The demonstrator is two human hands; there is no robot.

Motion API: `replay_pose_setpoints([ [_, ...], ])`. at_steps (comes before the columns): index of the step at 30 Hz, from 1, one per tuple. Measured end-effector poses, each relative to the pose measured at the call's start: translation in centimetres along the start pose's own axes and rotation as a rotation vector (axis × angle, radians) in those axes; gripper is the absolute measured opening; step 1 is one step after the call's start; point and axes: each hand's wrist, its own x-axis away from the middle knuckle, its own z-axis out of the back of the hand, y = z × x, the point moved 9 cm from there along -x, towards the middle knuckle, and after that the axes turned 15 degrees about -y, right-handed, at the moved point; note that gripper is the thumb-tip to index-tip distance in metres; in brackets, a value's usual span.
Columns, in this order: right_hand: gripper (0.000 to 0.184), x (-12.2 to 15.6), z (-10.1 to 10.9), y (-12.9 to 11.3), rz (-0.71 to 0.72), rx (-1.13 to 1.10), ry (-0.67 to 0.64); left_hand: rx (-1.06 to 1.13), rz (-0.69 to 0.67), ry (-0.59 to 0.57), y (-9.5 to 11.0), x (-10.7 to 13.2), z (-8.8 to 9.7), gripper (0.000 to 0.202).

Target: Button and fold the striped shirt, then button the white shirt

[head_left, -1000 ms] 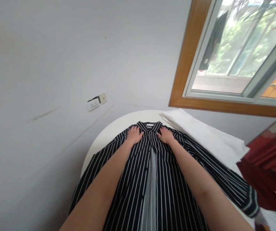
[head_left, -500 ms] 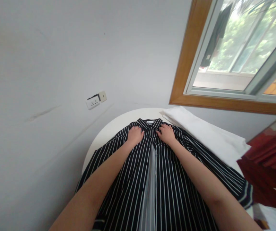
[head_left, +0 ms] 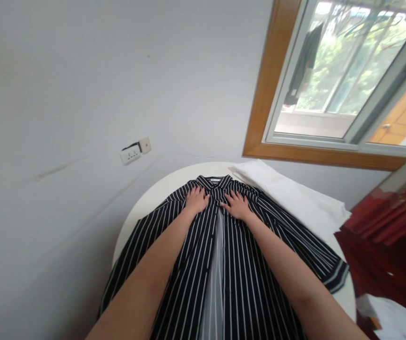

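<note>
A black shirt with thin white stripes (head_left: 245, 274) lies spread face up on a round white table (head_left: 146, 200), its collar toward the wall and its front slightly parted down the middle. My left hand (head_left: 196, 200) rests flat on the shirt just left of the collar, fingers spread. My right hand (head_left: 236, 204) lies flat on the cloth just right of the collar, fingers apart. Both forearms stretch over the shirt's front. Neither hand holds anything.
Folded white cloth (head_left: 295, 200) lies on the table's far right, beside the shirt. A wall socket (head_left: 132, 152) sits on the grey wall behind the table. A wood-framed window (head_left: 312, 94) is at the upper right. Dark red fabric (head_left: 383, 226) hangs at the right edge.
My hands have slid slightly toward me from the collar, and the right hand's fingers have spread flatter. The view has shifted a little to the right.
</note>
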Motion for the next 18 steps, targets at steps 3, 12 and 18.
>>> replay_pose_setpoints([
  [3, 0.064, -0.7, 0.3, 0.0, 0.018, 0.009, 0.05, 0.015, 0.019, 0.006, -0.1, -0.4, 0.1, 0.058],
  [12, 0.041, 1.5, 3.3, -0.3, 0.13, -0.099, 0.286, 0.003, -0.152, 0.183, 2.4, 3.4, 3.1, 0.038],
  [18, 0.032, 6.2, 4.8, -3.1, 0.259, -0.054, 0.282, 0.071, -0.271, 0.121, 5.1, 7.5, 4.1, 0.022],
])
